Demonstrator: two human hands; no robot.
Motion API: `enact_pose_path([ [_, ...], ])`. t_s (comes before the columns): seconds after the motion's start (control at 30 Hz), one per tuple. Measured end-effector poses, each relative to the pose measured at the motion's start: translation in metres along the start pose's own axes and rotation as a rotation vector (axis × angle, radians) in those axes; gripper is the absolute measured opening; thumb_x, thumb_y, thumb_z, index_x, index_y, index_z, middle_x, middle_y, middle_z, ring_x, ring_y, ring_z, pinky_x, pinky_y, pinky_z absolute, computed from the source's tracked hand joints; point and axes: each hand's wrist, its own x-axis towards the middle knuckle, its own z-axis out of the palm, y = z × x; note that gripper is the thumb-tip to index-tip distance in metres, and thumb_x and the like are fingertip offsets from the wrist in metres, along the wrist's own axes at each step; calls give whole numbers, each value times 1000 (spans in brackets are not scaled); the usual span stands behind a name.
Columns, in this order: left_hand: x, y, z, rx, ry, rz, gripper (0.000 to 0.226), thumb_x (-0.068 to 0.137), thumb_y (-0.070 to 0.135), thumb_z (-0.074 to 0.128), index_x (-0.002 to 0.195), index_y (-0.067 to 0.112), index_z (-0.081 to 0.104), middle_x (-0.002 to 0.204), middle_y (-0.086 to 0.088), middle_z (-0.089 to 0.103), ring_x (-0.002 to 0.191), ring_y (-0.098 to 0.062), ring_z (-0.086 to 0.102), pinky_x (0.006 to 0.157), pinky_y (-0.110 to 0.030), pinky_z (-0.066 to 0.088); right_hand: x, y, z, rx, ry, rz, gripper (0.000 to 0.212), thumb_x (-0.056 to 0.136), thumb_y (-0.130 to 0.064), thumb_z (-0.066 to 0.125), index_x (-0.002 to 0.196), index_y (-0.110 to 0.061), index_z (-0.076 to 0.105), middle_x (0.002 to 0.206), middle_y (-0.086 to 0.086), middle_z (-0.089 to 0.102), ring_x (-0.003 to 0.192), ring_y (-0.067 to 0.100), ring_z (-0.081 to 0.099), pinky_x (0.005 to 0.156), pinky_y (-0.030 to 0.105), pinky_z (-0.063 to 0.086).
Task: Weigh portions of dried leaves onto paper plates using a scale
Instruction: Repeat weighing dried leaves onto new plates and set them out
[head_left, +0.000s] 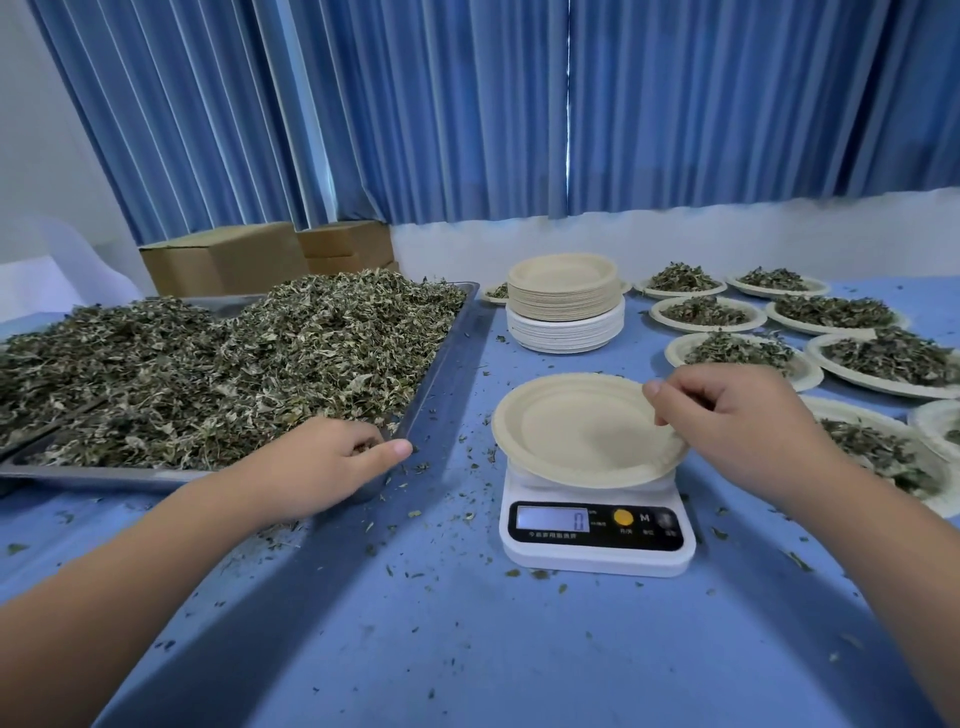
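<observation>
- Dried leaves (234, 364), grey-green, curled and brittle, lie heaped in a shallow grey metal tray (104, 474) at the left of the blue cloth-covered tabletop (467, 649), within easy reach.
- The left hand (322, 462) is at the tray's near corner, fingers curled into the leaves around a small clump, likely the first pinch of a portion.
- A round, cream, moulded paper plate (571, 431) sits bare on the small white digital scale (597, 540), whose display reads zero.
- The right hand (737, 421) pinches the plate's right rim, probably to steady and centre it.
- A stack of spare plates (563, 299) stands behind the scale; filled plates (706, 312) are spread out at the right, out of the way.
</observation>
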Motion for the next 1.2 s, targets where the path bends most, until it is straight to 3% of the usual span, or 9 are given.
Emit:
enact_pose_path([
  [0.1,9,-4,-4,-65,2,-47,58,79,72,40,67,17,56,47,8,45,40,-4,36,46,-22,30,0,0,-2,-12,15,-9,38,94,-23,58,64,-1,64,41,-16,48,40,-1,44,43,8,32],
  [0.23,24,-9,-9,-184,83,-78,41,90,56,52,79,20,67,39,10,47,32,-2,37,36,-14,28,-1,0,-2,-16,12,-12,38,95,-22,58,63,-2,64,40,-17,48,40,-2,45,43,8,33],
  [0.47,43,-6,-14,-109,240,-129,41,97,47,48,87,12,68,39,6,45,29,-3,33,34,-17,27,1,3,0,-19,22,-8,39,94,-20,58,66,6,61,40,-20,48,40,0,44,42,8,32],
  [0.6,50,23,-27,-135,339,-85,41,97,47,46,86,14,67,46,3,53,32,-4,41,35,-16,32,2,7,0,-16,46,9,39,94,-23,58,65,4,61,38,-12,42,40,3,41,43,10,31],
  [0.8,61,113,-32,-538,374,103,37,94,48,53,81,18,71,65,6,70,56,-10,66,55,-27,54,5,10,-3,-35,78,11,42,93,-27,57,66,5,60,40,-8,35,41,7,36,43,14,30],
  [0.93,73,165,-6,-451,339,301,32,95,41,55,79,17,69,60,9,63,54,-2,55,49,-14,43,6,13,-6,-50,119,-3,42,92,-27,58,69,8,58,44,-5,33,44,8,34,44,17,28],
  [1.0,77,175,12,-364,218,346,31,95,43,54,77,20,65,63,7,61,54,-2,52,53,-19,41,6,15,-8,-66,134,-9,41,92,-26,59,68,7,59,44,-4,33,45,8,35,45,17,29],
  [1.1,79,175,26,-211,56,384,23,94,49,53,83,30,62,74,11,65,70,-3,60,62,-26,44,6,15,-8,-58,145,-19,40,92,-25,59,66,6,59,45,-4,33,47,9,34,47,19,28],
  [1.2,75,169,27,-143,55,433,25,93,51,53,105,33,65,97,19,64,91,-1,56,77,-25,43,7,14,-7,-52,127,-39,41,92,-25,59,66,6,59,50,10,38,48,10,33,48,22,26],
])
